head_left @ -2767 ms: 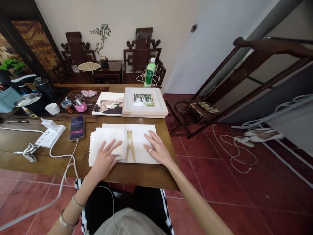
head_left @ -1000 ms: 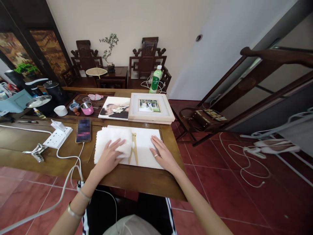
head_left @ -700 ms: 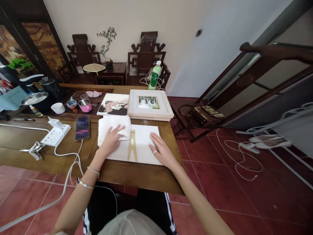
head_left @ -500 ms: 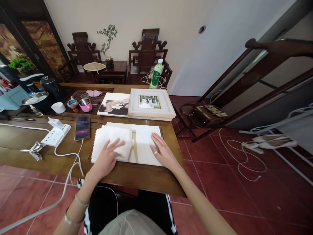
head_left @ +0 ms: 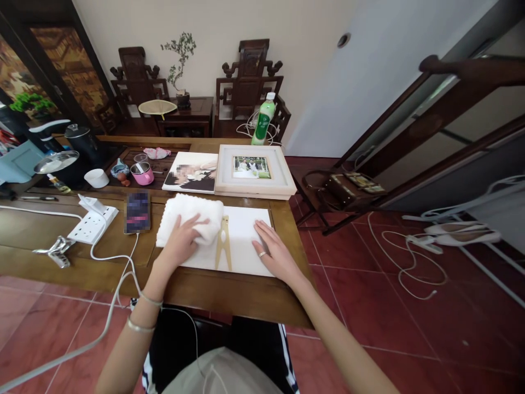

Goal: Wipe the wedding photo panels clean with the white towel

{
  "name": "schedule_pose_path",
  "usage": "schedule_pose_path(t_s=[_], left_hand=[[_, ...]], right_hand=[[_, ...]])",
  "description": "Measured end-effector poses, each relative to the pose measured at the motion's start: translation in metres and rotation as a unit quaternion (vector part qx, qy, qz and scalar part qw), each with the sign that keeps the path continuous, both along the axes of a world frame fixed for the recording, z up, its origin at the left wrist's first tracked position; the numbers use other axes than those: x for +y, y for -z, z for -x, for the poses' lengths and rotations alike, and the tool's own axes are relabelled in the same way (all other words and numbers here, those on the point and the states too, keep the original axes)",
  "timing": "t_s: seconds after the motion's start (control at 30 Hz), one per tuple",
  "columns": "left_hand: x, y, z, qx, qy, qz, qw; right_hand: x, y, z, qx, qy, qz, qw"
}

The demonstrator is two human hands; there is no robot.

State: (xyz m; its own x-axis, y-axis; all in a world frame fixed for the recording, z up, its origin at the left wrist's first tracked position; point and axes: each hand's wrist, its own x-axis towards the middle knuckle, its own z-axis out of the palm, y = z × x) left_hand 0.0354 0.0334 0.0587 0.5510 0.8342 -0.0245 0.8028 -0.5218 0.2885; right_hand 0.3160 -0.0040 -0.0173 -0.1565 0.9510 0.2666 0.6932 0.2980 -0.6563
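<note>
My left hand (head_left: 184,236) lies with fingers spread on a folded white towel (head_left: 174,210), pressing on its top. The towel covers the left part of a flat white panel (head_left: 246,241) at the table's near edge. Just right of the towel, a tan shape like an upside-down V (head_left: 223,246) shows on the panel; whether it is printed or a loose piece I cannot tell. My right hand (head_left: 274,253) rests flat and open on the panel's right side, a ring on one finger.
Behind the panel are a photo print (head_left: 192,172), a white picture frame (head_left: 256,189) and a green-labelled bottle (head_left: 262,120). To the left sit a phone (head_left: 138,212), a white power strip (head_left: 92,223) with trailing cables, a metal stand (head_left: 59,251) and a pink cup (head_left: 142,173).
My left hand has pushed the towel away from me, toward the back of the panel, baring more of its lower left and the tan shape. My right hand has stayed in place.
</note>
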Motion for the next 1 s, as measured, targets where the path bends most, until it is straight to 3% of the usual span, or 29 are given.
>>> schedule_pose_path(t_s=[0.13,0.23,0.33,0.53,0.63,0.73,1.0], left_hand=[[0.029,-0.001,-0.003,0.024,-0.046,-0.018,0.998],[0.030,-0.001,-0.001,0.032,-0.046,-0.010,0.998],[0.009,-0.002,0.005,0.034,-0.021,-0.003,0.999],[-0.067,-0.002,0.017,0.028,0.024,-0.031,0.999],[-0.077,-0.003,0.018,0.029,0.026,-0.027,0.999],[-0.057,-0.003,0.014,0.016,0.010,-0.009,1.000],[0.037,0.000,-0.007,0.013,-0.053,0.013,0.998]], right_hand=[[0.000,0.000,0.000,0.010,0.001,-0.001,1.000],[0.000,-0.001,0.000,0.008,0.001,0.005,1.000],[-0.001,-0.001,0.000,0.004,0.002,0.008,1.000],[-0.001,-0.002,0.001,-0.005,0.000,0.005,1.000],[-0.001,-0.001,0.001,0.001,-0.001,0.000,1.000],[-0.001,0.000,0.000,0.003,0.001,-0.002,1.000],[-0.001,-0.001,0.000,0.014,-0.002,0.003,1.000]])
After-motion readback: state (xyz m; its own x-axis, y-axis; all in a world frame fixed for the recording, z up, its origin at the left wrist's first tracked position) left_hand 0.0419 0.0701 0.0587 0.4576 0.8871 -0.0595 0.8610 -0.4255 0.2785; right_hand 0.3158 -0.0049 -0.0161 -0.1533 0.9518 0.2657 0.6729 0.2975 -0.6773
